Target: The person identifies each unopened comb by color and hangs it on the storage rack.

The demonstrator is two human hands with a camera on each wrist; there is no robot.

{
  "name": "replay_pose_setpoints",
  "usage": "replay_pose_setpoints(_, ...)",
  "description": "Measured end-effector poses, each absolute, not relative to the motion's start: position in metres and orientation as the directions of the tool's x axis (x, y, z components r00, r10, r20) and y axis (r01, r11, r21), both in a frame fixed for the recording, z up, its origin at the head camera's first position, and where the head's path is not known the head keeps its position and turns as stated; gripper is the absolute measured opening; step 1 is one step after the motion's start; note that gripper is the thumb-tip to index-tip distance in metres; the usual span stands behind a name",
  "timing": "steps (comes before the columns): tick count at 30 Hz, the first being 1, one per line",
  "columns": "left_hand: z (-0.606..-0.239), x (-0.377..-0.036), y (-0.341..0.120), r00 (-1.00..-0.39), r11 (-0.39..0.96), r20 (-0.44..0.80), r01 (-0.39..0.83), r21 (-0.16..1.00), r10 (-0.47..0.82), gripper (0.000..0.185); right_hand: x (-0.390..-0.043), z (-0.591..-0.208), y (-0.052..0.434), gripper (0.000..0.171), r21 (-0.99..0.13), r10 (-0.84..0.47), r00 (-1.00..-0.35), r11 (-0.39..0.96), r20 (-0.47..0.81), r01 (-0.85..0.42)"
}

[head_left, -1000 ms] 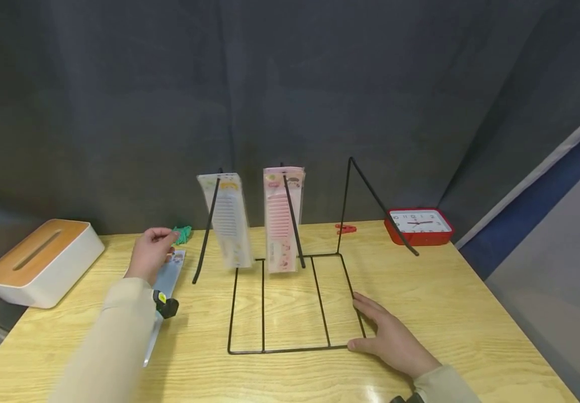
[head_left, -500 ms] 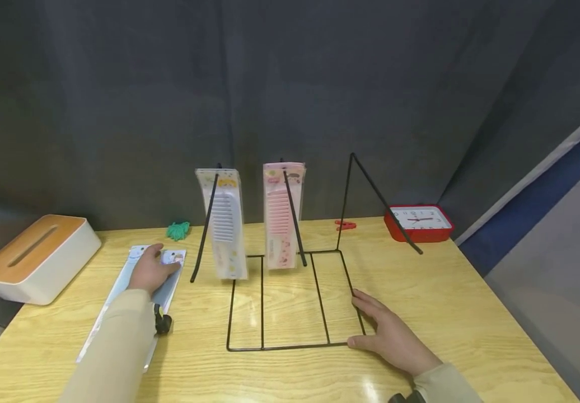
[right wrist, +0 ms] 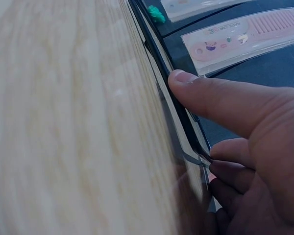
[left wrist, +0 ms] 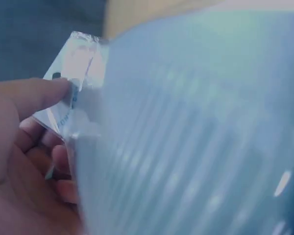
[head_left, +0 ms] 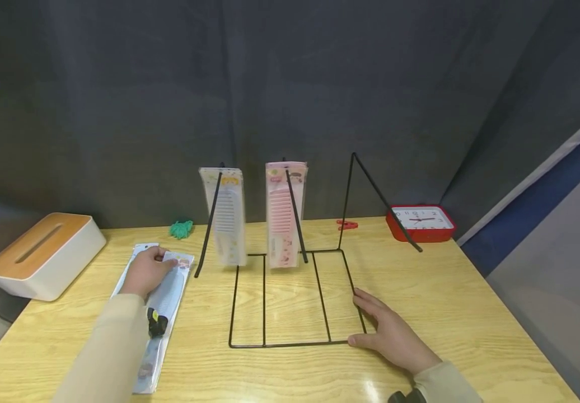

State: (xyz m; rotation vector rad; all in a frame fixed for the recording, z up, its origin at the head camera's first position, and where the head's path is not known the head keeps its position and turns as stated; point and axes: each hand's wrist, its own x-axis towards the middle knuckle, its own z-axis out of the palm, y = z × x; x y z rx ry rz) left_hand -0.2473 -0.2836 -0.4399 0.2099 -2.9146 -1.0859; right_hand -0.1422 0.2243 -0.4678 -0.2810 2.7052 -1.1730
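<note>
Left of the rack, my left hand (head_left: 144, 271) pinches the top end of a blue comb in a clear packet (head_left: 171, 291); its lower end slants toward me. Another pale blue packet (head_left: 139, 249) lies on the table partly beneath my hand and sleeve. In the left wrist view the thumb presses the packet near its hanging hole. My right hand (head_left: 391, 336) holds the front right corner of the black wire rack (head_left: 295, 344), its thumb on the front bar. A packaged blue comb (head_left: 227, 218) hangs from the left prong and a packaged pink comb (head_left: 282, 218) from the middle one.
A white tissue box (head_left: 68, 263) with a wooden lid stands at the far left. A green tangle of string (head_left: 181, 229) lies near the back edge. Behind the rack are a red clip (head_left: 347, 225) and a red clock (head_left: 421, 224). The right prong (head_left: 386, 201) juts toward me.
My left hand has moved from near the green string down to the packets and taken one by its top end, shifting it toward me. The right hand stays at the rack corner.
</note>
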Motion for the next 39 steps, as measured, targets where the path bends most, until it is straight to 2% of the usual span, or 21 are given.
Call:
replay_pose_setpoints(6, -0.386, -0.210, -0.264, -0.996, 0.677, 0.035, -0.027, 0.735, -0.077, 0.037, -0.143, -0.468, 0.224, 0.093, -0.737, -0.241, -0.966, 0.669, -0.092, -0.097)
replay_pose_setpoints(11, -0.345, -0.167, -0.245, -0.985, 0.549, 0.144, 0.170, 0.818, 0.090, 0.028, -0.143, -0.467, 0.224, 0.094, -0.743, -0.239, -0.966, 0.664, -0.100, -0.088)
replay_pose_setpoints(16, -0.321, -0.127, -0.227, -0.912, 0.349, 0.327, 0.399, 0.848, 0.248, 0.009, -0.143, -0.465, 0.224, 0.098, -0.736, -0.228, -0.968, 0.672, -0.104, -0.080)
replay_pose_setpoints(21, -0.312, -0.106, -0.207, -0.806, 0.130, 0.528, 0.573, 0.809, 0.268, 0.023, -0.141, -0.464, 0.225, 0.098, -0.707, -0.241, -0.969, 0.695, -0.056, -0.132)
replay_pose_setpoints(24, -0.311, -0.102, -0.197, -0.783, 0.068, 0.575, 0.604, 0.794, 0.235, 0.027, -0.141, -0.465, 0.225, 0.098, -0.690, -0.252, -0.967, 0.705, -0.027, -0.165)
replay_pose_setpoints(28, -0.312, -0.097, -0.188, -0.788, 0.090, 0.584, 0.607, 0.789, 0.193, 0.029, -0.141, -0.466, 0.224, 0.098, -0.685, -0.255, -0.966, 0.709, -0.032, -0.165)
replay_pose_setpoints(32, -0.313, -0.092, -0.187, -0.758, 0.041, 0.622, 0.640, 0.767, 0.197, 0.028, -0.141, -0.467, 0.224, 0.097, -0.677, -0.259, -0.965, 0.716, -0.032, -0.169)
replay_pose_setpoints(39, -0.306, -0.091, -0.180, -0.748, 0.027, 0.635, 0.651, 0.758, 0.193, 0.025, -0.141, -0.467, 0.225, 0.096, -0.668, -0.257, -0.966, 0.722, -0.016, -0.181)
